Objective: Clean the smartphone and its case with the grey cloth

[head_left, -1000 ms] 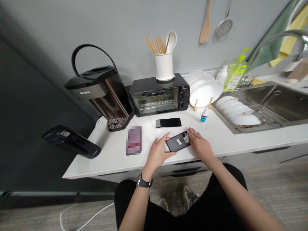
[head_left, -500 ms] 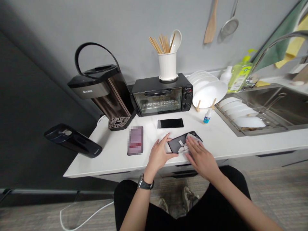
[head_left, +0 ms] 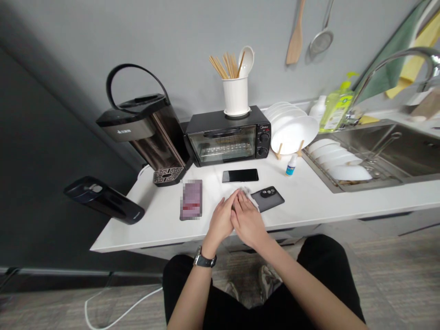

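Note:
A dark grey phone [head_left: 274,198] lies on the counter with its camera side up, its left part hidden under my hands. My left hand [head_left: 221,219] grips its left end, thumb and fingers at the edges. Over that end, my right hand [head_left: 248,221] presses a crumpled white tissue [head_left: 253,200], only part of which shows. The fingertips of both hands meet. Just behind them lies another phone [head_left: 240,175], black screen up. To the left is a purplish flat item [head_left: 191,199], its surface blurred out.
A toaster oven [head_left: 228,137] stands at the back, beside a water dispenser [head_left: 151,133]. A small spray bottle [head_left: 291,165] stands near the plates [head_left: 292,135]. The sink [head_left: 405,146] is on the right. A dark bottle [head_left: 105,201] is at the left end.
My right hand has slid left with the tissue along the phone, from the camera end to the end by my left hand. The camera lenses are now uncovered.

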Available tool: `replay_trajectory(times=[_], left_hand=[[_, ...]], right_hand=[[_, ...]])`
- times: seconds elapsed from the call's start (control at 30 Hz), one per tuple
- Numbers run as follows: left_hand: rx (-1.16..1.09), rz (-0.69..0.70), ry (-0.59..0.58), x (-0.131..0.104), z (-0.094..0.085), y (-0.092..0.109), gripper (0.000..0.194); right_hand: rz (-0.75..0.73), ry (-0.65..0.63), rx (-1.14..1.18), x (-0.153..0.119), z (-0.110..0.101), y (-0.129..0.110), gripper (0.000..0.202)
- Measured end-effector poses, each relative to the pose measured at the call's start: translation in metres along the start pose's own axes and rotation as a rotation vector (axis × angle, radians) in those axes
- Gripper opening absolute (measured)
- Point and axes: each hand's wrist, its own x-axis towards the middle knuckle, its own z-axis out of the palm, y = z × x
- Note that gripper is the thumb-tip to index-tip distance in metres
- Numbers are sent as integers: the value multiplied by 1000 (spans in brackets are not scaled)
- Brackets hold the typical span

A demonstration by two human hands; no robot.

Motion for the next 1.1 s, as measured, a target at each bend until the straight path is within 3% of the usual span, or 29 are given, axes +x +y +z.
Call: replay_trajectory(times=[0.13,0.33,0.43,0.53,0.6,0.7,0.83,0.9,1.0,1.1], left_hand=[[11,-60,-2,1,0,2,96],[-33,-76,10,3,-1,6,105],[-40,-91,3,3,-2,8,107],[-40,-92,-15,4,-2,9,105],[-39,-91,-15,4,-2,10,104],[-43,-89,-15,4,-1,8,105],[-28,-70,-4,2,1,3,87],[-16,-55,9,1,2,0,83],[-10,-70,-10,0,1,0,92],[-31,-78,-32,1,-1,3,103]], right_hand=[[-97,-4,91,-26,-15,12,59],[-9,3,-135,-67,-37,59,63],[121,50,-200,-65,-44,88,56],[253,80,-223,-44,-43,103,52],[309,84,-235,-25,-37,96,51],[295,60,-235,1,-23,62,51],[119,-25,-159,11,-6,7,52],[16,-43,-103,3,-5,-5,54],[-128,-65,-54,-21,-15,8,58],[-131,-78,-81,-44,-32,43,58]])
